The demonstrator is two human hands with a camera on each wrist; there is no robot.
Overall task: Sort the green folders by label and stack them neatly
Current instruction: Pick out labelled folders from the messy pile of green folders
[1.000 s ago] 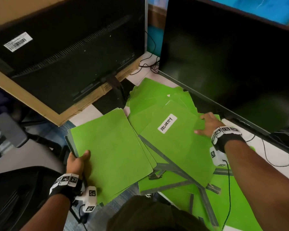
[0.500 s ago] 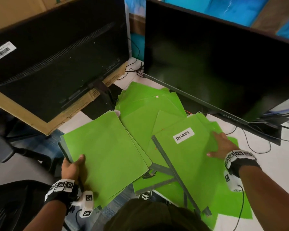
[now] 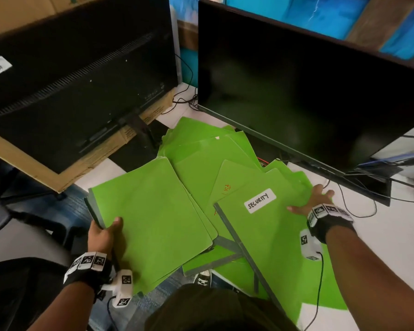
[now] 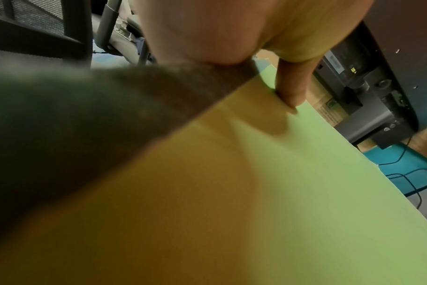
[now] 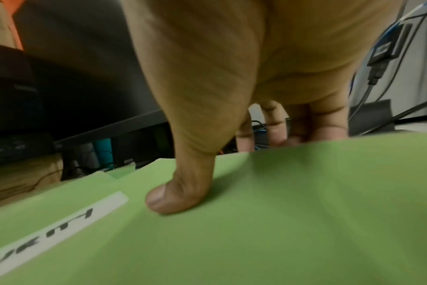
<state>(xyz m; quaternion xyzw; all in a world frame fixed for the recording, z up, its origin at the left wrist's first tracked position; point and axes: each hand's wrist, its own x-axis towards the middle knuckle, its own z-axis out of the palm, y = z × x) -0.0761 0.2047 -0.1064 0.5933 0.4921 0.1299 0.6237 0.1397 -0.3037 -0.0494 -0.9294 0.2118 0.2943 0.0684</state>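
Green folders lie fanned out on a white desk [image 3: 392, 247]. My left hand [image 3: 105, 231] grips a stack of blank-faced folders [image 3: 151, 220] by its grey spine, thumb on top [image 4: 290, 92]. My right hand [image 3: 313, 201] pinches the right edge of a folder [image 3: 268, 240] with a white label reading SECURITY [image 3: 260, 200]; the thumb lies on its face [image 5: 176, 198] and the fingers curl under the edge. More green folders [image 3: 201, 149] lie spread beneath and behind both.
Two large black monitors stand close behind the folders, one showing its back [image 3: 77, 80] at left and one its screen [image 3: 308, 91] at right. Cables [image 3: 359, 206] trail over the desk at right. A dark chair [image 3: 14, 295] is at lower left.
My right hand has drawn the SECURITY folder to the right and toward me, away from the pile. The left hand kept its grip on the blank stack.
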